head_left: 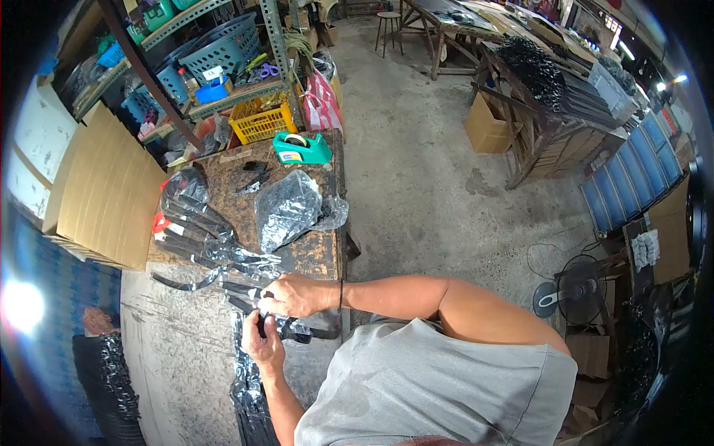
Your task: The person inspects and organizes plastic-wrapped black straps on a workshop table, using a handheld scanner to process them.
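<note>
Both of my hands meet over the near part of the worktable, at black strips wrapped in clear plastic. My right hand (pixel 292 295), with a dark band at the wrist, is closed, its fingers pinched on a small white piece. Just below it, my left hand (pixel 263 343) has its fingers bent against a black strip; its grip is partly hidden. Several plastic-wrapped black strips (pixel 195 241) lie beyond my hands to the left. A clear plastic bag (pixel 288 209) sits on the brown worktable (pixel 312 256). More wrapped black strips (pixel 249 386) lie beside my left forearm.
A green tape dispenser (pixel 302 149) stands at the table's far end. Cardboard sheets (pixel 111 193) stand on the left. Shelves behind hold blue baskets (pixel 223 50) and a yellow crate (pixel 262 121). At the right are a fan (pixel 582 290) and a table with black strips (pixel 532 70).
</note>
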The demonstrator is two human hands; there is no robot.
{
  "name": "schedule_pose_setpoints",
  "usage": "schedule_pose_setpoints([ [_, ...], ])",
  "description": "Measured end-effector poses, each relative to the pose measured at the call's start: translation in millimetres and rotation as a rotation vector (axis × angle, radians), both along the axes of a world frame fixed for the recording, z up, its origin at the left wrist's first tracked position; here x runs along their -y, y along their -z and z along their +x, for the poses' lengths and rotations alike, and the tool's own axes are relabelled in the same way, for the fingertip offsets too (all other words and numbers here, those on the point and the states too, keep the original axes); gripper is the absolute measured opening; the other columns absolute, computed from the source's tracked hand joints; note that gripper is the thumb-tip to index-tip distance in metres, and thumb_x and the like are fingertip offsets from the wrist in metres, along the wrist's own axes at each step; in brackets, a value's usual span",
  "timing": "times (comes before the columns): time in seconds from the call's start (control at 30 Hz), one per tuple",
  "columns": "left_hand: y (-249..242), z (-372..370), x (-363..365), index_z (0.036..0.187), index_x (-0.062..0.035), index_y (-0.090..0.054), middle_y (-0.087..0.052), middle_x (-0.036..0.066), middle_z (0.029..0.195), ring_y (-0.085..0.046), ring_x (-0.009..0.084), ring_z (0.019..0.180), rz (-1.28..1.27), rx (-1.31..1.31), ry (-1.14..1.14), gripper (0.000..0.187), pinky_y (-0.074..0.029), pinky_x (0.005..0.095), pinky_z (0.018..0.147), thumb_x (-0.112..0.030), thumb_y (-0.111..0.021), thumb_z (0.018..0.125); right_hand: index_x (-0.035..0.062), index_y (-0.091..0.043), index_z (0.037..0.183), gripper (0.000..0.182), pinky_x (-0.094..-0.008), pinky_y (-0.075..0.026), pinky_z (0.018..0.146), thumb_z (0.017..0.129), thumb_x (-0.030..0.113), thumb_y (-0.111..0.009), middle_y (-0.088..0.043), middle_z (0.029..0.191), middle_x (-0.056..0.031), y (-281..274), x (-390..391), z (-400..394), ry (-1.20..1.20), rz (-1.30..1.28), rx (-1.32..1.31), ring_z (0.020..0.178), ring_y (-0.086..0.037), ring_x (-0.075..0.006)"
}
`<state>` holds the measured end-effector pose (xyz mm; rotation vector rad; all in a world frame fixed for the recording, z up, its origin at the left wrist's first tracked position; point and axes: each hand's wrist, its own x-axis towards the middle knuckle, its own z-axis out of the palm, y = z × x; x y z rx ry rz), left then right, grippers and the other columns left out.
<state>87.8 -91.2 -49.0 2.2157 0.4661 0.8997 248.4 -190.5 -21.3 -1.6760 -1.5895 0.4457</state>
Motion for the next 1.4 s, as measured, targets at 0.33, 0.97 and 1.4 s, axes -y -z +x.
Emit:
schedule_pose_setpoints([
  [0.33,-5.6,8.0,-5.7,0.097,0.0015,-0.061,-0.061,0.016,0.08,-0.061,0.028,0.07,0.092,0.01,0.001,0.019,-0.048,0.0329,0.065,-0.003,-0.064,0.078,0.0038,-0.057,0.085,0.019,-0.0424,-0.046,0.061,0.089,0.021,-0.052,-0.058,0.074,-0.0203,-17.2,10.0,-10.8,0.067,0.071,-0.074,0.069,-0.058,-0.0387],
  [0.97,1.4,-13.4,-9.6,0.122,-0.004,-0.058,-0.066,0.003,0.096,-0.055,0.0072,0.078,-0.683,0.116,0.127,0.03,-0.046,0.0231,0.073,-0.017,-0.052,0.096,0.0079,-0.053,0.067,0.04,-0.0218,-0.036,0.048,0.093,0.039,-0.051,-0.049,0.058,0.0034,-32.4,-19.3,-6.1,0.011,-0.283,-0.747,0.052,-0.045,-0.0055],
  [1.4,11.2,-17.9,-29.5,0.102,-0.0009,-0.065,-0.066,0.005,0.078,-0.049,0.0057,0.056,-0.943,0.135,0.047,0.038,-0.04,0.0209,0.049,-0.035,-0.05,0.096,0.0065,-0.055,0.067,0.052,-0.0217,-0.037,0.045,0.09,0.054,-0.053,-0.052,0.06,0.0015,-5.9,-49.3,-9.4,0.116,-0.363,-0.776,0.049,-0.046,-0.0063],
])
